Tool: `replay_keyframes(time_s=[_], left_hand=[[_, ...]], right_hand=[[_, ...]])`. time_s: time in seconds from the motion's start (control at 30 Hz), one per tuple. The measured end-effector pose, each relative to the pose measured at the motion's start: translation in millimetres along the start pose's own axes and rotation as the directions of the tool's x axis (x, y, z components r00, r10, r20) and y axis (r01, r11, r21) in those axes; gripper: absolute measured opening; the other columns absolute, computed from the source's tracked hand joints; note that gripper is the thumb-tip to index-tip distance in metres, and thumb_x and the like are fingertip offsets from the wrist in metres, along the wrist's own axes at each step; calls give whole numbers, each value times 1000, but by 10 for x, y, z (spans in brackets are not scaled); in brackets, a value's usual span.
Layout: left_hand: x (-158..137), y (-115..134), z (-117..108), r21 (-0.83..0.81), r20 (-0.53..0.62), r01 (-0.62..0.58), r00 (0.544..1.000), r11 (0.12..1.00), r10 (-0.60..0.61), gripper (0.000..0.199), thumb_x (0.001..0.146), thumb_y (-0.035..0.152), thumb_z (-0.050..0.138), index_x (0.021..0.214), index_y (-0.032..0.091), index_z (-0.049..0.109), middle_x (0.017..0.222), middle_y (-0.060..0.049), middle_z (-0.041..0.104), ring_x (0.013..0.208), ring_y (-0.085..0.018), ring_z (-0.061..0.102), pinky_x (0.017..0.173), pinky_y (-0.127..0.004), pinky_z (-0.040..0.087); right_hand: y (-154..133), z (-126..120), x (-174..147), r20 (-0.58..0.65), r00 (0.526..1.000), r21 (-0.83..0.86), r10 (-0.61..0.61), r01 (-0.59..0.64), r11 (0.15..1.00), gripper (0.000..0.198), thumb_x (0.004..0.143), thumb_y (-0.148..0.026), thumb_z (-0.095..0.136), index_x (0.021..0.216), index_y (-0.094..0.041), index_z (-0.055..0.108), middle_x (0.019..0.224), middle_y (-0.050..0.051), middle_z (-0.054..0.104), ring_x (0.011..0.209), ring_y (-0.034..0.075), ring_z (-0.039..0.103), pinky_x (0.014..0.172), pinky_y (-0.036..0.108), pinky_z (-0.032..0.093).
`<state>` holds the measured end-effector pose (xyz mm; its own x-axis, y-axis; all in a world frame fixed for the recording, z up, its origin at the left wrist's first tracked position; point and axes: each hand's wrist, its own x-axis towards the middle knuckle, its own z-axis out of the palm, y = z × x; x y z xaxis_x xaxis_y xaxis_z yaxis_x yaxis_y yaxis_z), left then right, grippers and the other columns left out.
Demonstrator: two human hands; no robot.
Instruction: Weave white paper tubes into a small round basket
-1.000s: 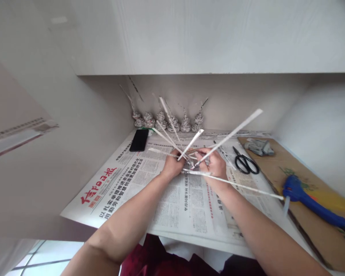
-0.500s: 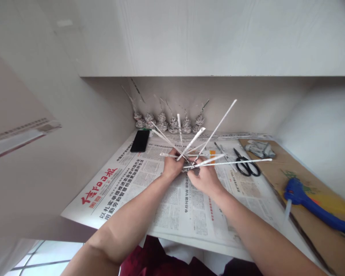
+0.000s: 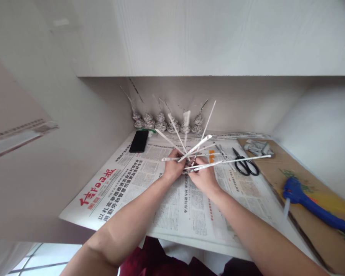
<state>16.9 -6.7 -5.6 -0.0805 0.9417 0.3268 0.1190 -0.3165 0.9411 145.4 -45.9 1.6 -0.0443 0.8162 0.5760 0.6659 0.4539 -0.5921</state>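
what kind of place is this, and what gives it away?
Looks like a paper-craft work desk, possibly at home: a blue glue gun lies at the right, newspaper is spread flat like a protective cover, and six gourd-shaped pieces, apparently coiled from paper, line the back wall.

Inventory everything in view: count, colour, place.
Paper tubes: several, white, between hands
Gourd-shaped paper pieces: six, greyish, back
Thin sticks: uncounted, greyish, back
Phone: one, black, back left
Small thing: one, green, beside phone
Newspaper: uncounted, greyish, on white desk
Scissors: one pair, black, right
Cardboard: one, brown, right
Wad: one, grey, on cardboard
Glue gun: one, blue, on cardboard
Panel: one, white, overhead
Floor: one, pale, lower left
Garment: one, dark red, bottom
Left hand: one, on tubes
Right hand: one, on tubes
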Motion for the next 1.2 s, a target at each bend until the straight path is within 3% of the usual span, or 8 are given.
replay_keyframes(time_s=[0.17, 0.3, 0.47, 0.6, 0.73, 0.87, 1.03, 1.2], left_hand=[[-3, 38, -10, -2, 42, 16, 999, 1000, -16, 17, 71, 15, 57, 86, 16, 64, 76, -2, 68, 70, -14, 62, 69, -24, 48], [0, 44, -13, 20, 66, 28, 997, 999, -29, 17, 71, 14, 54, 85, 16, 64, 75, -1, 67, 71, -14, 62, 69, -24, 48], [6, 40, -16, 67, 78, 28, 996, 997, -34, 14, 72, 15, 54, 82, 16, 63, 72, 0, 64, 68, -13, 59, 66, -23, 46], [8, 38, -26, 100, 77, 64, 994, 993, -72, 15, 70, 13, 54, 82, 16, 63, 72, 0, 65, 67, -13, 59, 65, -23, 46], [-3, 66, -32, 118, 48, 93, 994, 989, -99, 17, 67, 10, 56, 81, 16, 63, 70, 1, 65, 66, -13, 60, 64, -22, 45], [-7, 64, -18, 94, 54, 72, 996, 993, -77, 19, 64, 5, 53, 77, 16, 62, 69, 1, 65, 66, -13, 59, 64, -22, 45], [4, -6, 7, 20, 101, 49, 994, 999, -51, 21, 61, 4, 54, 77, 17, 60, 69, 2, 63, 65, -13, 57, 62, -22, 44], [8, 9, -5, 22, 85, 76, 993, 997, -78, 10, 72, 25, 61, 77, 16, 60, 66, 2, 60, 62, -12, 53, 61, -22, 41]], right_hand=[[32, 34, -2, 14, 981, 100, 195, -196, 976, 15, 74, -36, 61, 71, -22, 57, 69, 2, 64, 65, 19, 60, 61, 30, 48], [21, 20, 11, 18, 962, 124, 272, -272, 954, 31, 76, -47, 60, 59, -22, 51, 57, -1, 58, 55, 17, 55, 56, 28, 44], [-17, -39, 31, 3, 962, 154, 274, -271, 950, 40, 87, -51, 47, 60, -22, 52, 59, 1, 58, 61, 18, 57, 60, 28, 44], [-41, -56, 19, 17, 971, 176, 238, -237, 955, 32, 90, -48, 44, 83, -22, 63, 77, 2, 66, 76, 20, 62, 69, 30, 47], [-73, -54, 10, 58, 993, 170, 106, -114, 979, 24, 89, -38, 48, 98, -24, 65, 93, 4, 69, 90, 20, 62, 83, 33, 46], [-80, -37, 13, 50, 995, 135, 86, -92, 987, 22, 82, -31, 57, 100, -23, 66, 101, 5, 67, 97, 22, 60, 88, 36, 45], [-60, -13, 18, 94, 983, 221, 159, -176, 959, 15, 80, -32, 57, 88, -22, 64, 84, 3, 67, 74, 18, 61, 70, 32, 48], [-70, -29, 46, 28, 956, 315, 292, -286, 905, 26, 81, -47, 56, 81, -21, 59, 67, 1, 62, 60, 17, 57, 57, 28, 45]])
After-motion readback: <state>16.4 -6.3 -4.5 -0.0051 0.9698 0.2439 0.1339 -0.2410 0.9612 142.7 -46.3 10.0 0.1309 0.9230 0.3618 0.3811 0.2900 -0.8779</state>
